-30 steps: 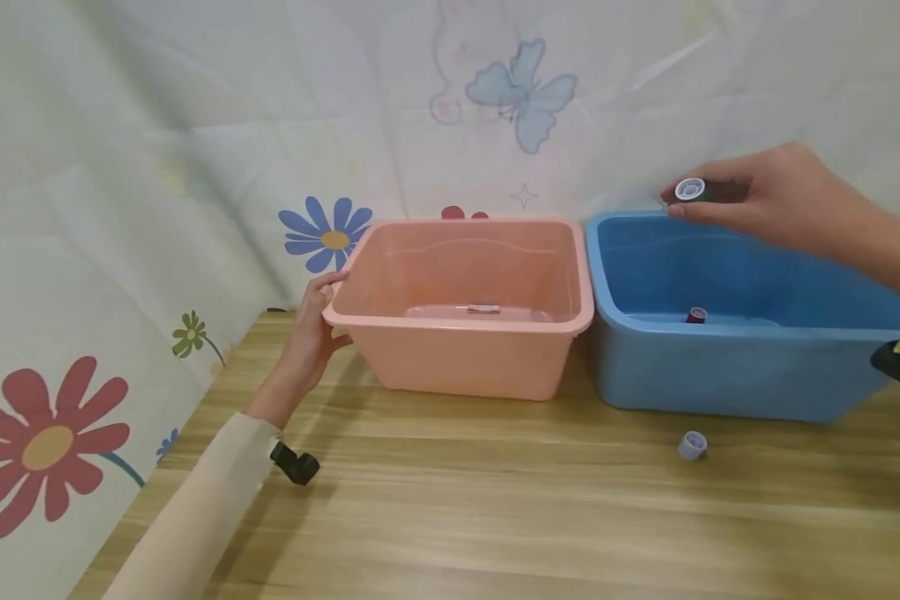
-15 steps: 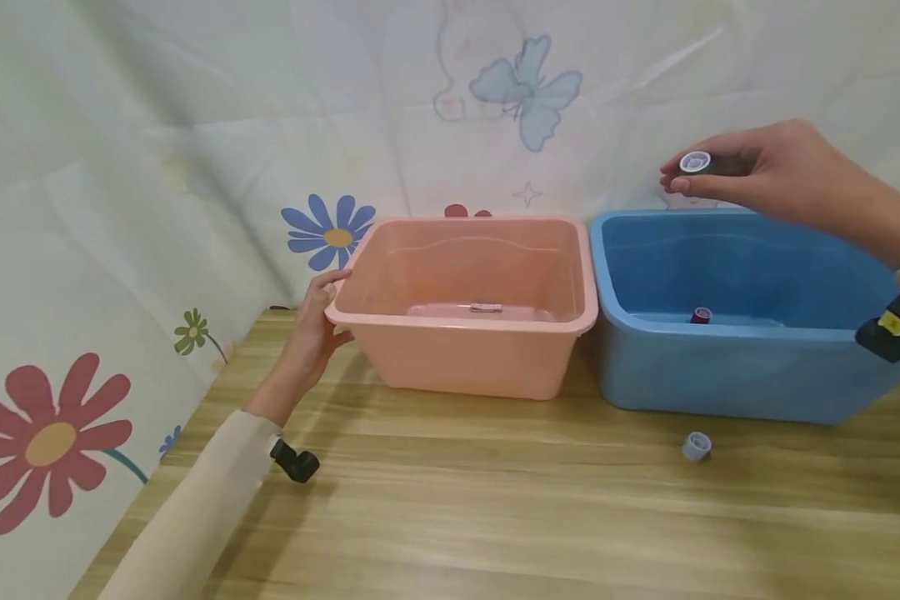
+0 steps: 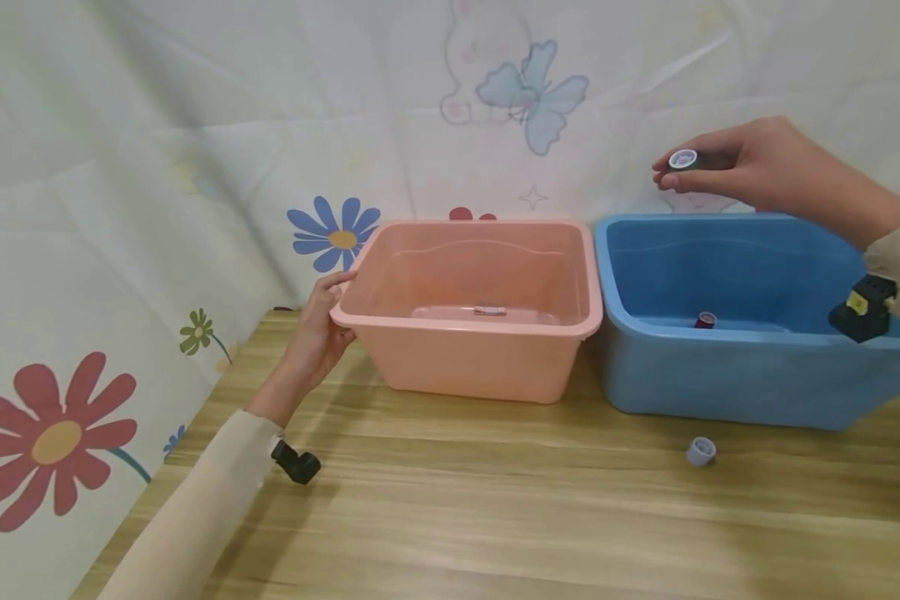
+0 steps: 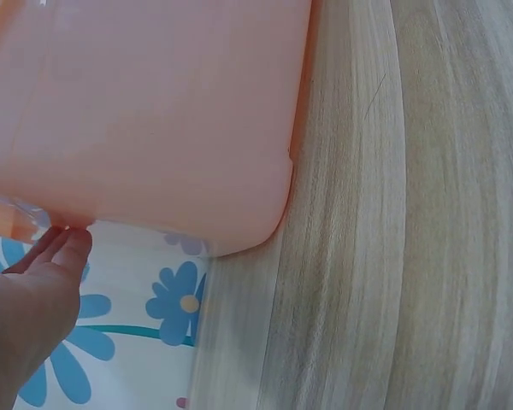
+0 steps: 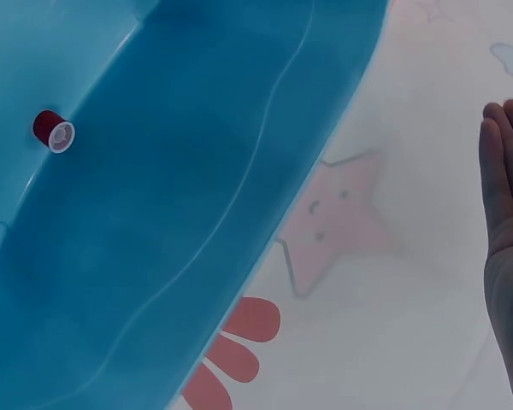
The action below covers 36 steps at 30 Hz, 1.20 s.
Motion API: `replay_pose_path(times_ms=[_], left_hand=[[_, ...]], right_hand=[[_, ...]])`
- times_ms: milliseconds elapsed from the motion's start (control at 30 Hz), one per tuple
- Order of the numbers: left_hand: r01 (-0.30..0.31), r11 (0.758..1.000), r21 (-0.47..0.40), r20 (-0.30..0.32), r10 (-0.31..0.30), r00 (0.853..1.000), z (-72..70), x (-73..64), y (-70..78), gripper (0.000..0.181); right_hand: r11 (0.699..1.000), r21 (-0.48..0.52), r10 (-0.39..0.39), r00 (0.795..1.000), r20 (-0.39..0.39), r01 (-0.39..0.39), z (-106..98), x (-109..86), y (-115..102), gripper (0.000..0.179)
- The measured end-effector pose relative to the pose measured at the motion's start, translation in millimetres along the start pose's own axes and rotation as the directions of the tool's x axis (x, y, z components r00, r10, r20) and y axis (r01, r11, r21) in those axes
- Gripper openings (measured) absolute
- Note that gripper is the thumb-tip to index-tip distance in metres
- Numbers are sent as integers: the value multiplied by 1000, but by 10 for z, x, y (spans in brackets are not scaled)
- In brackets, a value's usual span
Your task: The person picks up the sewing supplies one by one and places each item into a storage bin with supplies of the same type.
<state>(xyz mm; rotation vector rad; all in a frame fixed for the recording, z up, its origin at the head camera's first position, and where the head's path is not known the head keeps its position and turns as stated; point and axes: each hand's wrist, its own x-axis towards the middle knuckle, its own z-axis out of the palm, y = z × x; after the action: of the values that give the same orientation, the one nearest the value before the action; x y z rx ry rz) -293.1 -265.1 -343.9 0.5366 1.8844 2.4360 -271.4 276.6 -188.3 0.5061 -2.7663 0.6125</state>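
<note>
My right hand (image 3: pixel 765 162) pinches a small thread spool (image 3: pixel 682 159) with a white end and a dark green side, above the back rim of the blue bin (image 3: pixel 727 379). Inside that bin lies a red thread spool (image 5: pixel 51 131), its white end showing. With my left hand (image 3: pixel 318 333) I grip the left rim of the pink bin (image 3: pixel 472 362); the left wrist view has the fingertips (image 4: pixel 73 243) against its side. A small pale, pinkish item (image 3: pixel 490 310), too small to identify, rests on the pink bin's floor.
On the wooden table (image 3: pixel 450 517), in front of the blue bin, stands a white spool-like piece (image 3: pixel 701 452). Both bins sit side by side against a patterned curtain (image 3: pixel 195 125) with flowers and a butterfly.
My right hand has risen from the blue bin's back rim with the spool, then shifted slightly left. My left hand stays on the pink bin. The view has shifted slightly.
</note>
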Motion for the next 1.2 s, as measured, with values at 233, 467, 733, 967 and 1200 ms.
replay_pose_path(times_ms=[233,467,733,967,1200], left_hand=[[19,1000,2,-6,-19,1000,30,-2,-3,30],[23,999,-34,-6,-23,1000,24,3,0,30],[17,999,-33,3,-17,1000,-13,-34,6,31],[12,1000,-20,21,-12,1000,-38,-62,16,32],[-2,1000,-18,16,2,1000,-70,-57,17,31]], right_hand=[[999,5,-36,989,145,35,54,67,84,48],[999,18,-32,967,252,29,135,158,149,50],[995,84,-68,952,298,45,222,246,134,48],[986,162,-12,955,296,-37,264,304,163,40],[994,93,-79,963,259,57,284,293,225,30]])
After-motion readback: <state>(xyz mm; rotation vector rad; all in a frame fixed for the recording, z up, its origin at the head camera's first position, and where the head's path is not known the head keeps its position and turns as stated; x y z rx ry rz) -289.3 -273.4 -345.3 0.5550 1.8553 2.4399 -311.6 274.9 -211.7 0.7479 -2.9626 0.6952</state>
